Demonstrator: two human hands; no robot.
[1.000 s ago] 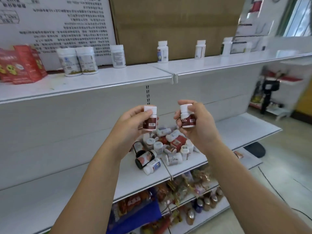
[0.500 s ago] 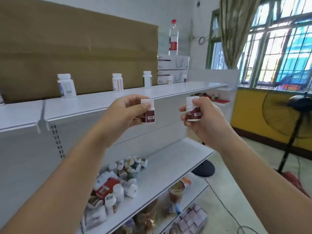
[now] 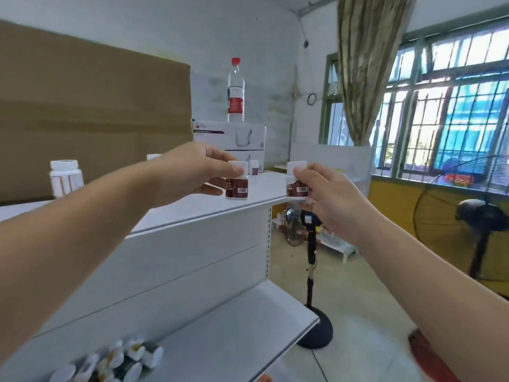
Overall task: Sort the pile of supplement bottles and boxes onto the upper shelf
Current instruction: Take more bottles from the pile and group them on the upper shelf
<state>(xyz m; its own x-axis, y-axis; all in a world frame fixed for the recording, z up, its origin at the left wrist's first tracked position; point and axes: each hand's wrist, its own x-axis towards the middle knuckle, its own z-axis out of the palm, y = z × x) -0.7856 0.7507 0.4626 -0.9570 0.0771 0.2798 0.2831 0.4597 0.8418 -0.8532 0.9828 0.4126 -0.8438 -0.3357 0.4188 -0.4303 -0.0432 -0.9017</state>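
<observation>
My left hand [image 3: 190, 172] grips a small white bottle with a dark red label [image 3: 237, 186] by its cap, over the right end of the white upper shelf [image 3: 192, 213]. A matching bottle [image 3: 297, 186] is pinched in my right hand [image 3: 325, 194], just past the shelf's right edge. Whether either bottle touches the shelf I cannot tell. Another small red-labelled bottle [image 3: 254, 168] stands farther back on the shelf. A larger white bottle [image 3: 66, 179] stands at the left. The pile of bottles [image 3: 115, 362] lies on the lower shelf [image 3: 234, 334], bottom left.
White boxes [image 3: 242, 136] are stacked at the shelf's far end with a clear red-capped water bottle [image 3: 236, 91] on top. A brown cardboard sheet [image 3: 91, 111] backs the shelf. A black stand [image 3: 312, 274] and a floor fan [image 3: 473, 219] stand to the right.
The view swung right and both hands reached forward, carrying the two bottles up to the right end of the upper shelf. The pile has slipped to the bottom left.
</observation>
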